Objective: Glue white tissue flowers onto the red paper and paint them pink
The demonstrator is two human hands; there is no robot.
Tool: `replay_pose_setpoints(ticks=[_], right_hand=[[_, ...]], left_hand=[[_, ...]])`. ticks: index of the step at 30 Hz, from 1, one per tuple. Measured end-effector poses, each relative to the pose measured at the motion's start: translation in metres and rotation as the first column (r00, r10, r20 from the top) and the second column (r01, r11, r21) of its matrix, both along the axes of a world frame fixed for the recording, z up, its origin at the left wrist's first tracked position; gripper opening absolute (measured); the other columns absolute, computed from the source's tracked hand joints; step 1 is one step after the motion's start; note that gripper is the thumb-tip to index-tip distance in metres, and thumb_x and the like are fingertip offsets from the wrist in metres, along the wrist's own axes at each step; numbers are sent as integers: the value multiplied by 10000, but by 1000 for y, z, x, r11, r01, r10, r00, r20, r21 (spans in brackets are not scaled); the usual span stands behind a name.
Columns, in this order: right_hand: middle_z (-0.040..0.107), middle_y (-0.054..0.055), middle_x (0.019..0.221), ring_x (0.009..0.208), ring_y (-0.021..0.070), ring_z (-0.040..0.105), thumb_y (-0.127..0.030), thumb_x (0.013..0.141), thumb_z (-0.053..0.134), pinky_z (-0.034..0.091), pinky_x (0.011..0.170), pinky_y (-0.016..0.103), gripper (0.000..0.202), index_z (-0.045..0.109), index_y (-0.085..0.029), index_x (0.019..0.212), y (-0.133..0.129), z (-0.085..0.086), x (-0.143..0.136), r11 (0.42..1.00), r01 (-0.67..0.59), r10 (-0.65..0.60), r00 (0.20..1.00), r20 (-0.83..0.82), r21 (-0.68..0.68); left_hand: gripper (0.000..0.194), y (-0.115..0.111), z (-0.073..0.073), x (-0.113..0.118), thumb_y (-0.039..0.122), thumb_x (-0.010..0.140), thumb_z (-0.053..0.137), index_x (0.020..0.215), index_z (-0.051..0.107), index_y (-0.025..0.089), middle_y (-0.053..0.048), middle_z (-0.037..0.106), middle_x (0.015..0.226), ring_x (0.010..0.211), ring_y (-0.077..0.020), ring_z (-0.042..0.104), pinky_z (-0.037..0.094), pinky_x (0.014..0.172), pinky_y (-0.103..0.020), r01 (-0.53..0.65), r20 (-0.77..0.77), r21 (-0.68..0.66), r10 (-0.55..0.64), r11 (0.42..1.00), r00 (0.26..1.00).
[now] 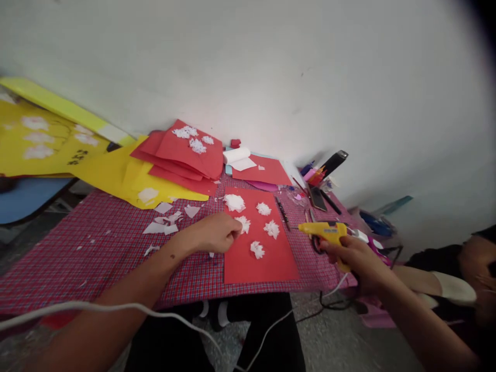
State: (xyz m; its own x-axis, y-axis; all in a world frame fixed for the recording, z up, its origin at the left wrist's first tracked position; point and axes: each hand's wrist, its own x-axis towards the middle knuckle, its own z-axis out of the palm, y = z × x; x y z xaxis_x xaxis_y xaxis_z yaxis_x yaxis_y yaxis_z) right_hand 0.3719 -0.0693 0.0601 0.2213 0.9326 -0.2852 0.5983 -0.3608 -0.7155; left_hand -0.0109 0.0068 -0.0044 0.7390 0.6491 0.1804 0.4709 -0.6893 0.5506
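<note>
My right hand point(358, 258) is wrapped round the handle of a yellow glue gun point(327, 232), its nozzle pointing left over the table. My left hand point(220, 232) is closed, with its fingertips on a white paper flower point(243, 224). That flower lies on a sheet of red paper point(256, 271), at its left edge. Several more white paper flowers sit on the same sheet, among them one at the top left point(234, 202) and one lower down point(257, 250). A dark pen point(282, 212) lies along the sheet's right side.
White paper scraps point(165, 223) are strewn on the checked tablecloth point(116, 258). Red sheets point(186, 160) and yellow paper point(127, 178) lie at the back left. A phone point(318, 198) and markers stand right. A white cable point(116, 306) crosses in front. Another person sits at right.
</note>
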Motion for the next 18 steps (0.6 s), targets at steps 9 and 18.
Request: replay_pose_setpoints(ticks=[9,18], right_hand=[[506,-24,476,382,91,439,-305,676,749,385,367,209,256,524,-194,621,79,-55,10,990,-70,5,886,-464,-124],[548,-13,540,399,86,473,-246,777,651,432,376,178,147,551,-178,695,116,-59,29,963,-136,28,911,-412,-234]], left_hand=[[217,12,5,-19,106,745,501,776,702,184,17,684,696,595,-119,574,380,577,-224,-318,289,-54,320,946,902],[201,16,3,-26,150,775,517,810,713,184,33,627,619,492,-101,492,341,491,-208,-421,358,-130,439,898,824]])
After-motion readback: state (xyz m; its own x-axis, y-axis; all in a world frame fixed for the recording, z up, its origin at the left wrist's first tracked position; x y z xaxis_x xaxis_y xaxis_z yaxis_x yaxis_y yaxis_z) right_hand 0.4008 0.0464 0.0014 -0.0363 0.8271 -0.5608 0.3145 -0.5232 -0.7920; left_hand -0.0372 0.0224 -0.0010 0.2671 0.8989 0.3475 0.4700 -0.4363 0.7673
